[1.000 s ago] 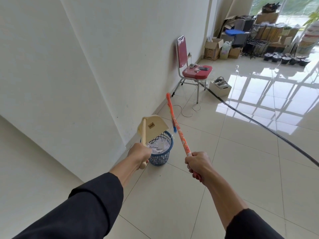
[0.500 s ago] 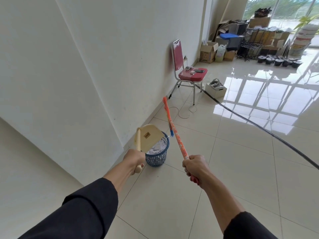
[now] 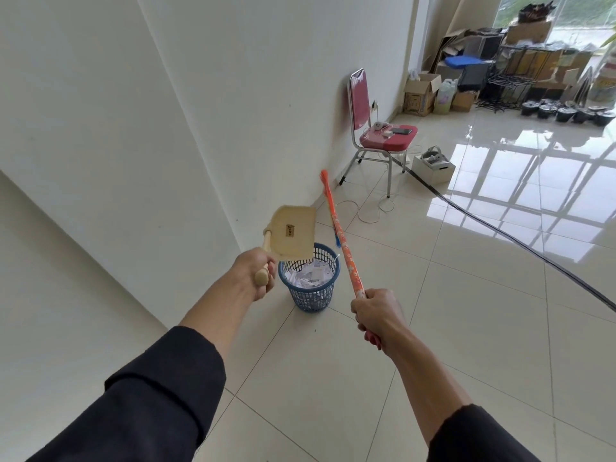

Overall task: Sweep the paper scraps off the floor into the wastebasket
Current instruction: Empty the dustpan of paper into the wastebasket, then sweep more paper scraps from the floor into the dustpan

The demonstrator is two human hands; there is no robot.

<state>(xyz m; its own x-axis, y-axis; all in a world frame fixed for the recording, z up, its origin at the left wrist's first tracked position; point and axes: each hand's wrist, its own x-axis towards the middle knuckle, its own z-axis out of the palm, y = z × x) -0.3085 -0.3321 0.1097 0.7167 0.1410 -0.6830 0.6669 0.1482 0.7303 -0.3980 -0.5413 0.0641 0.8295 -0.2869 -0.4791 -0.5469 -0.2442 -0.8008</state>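
Cream dustpan (image 3: 293, 232), its handle gripped in the left hand (image 3: 258, 274), hangs tipped over the blue wastebasket (image 3: 310, 288) by the wall to drop scraps (image 3: 310, 274) inside, while the right hand (image 3: 376, 315) grips the broom (image 3: 343, 245) held clear.

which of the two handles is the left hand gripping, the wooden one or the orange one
The wooden dustpan handle, gripped by the left hand beside the wastebasket. The orange broom handle is in the right hand.

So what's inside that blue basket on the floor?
White paper scraps fill the blue basket. The dustpan hides its far-left rim, and anything beneath the scraps is covered.
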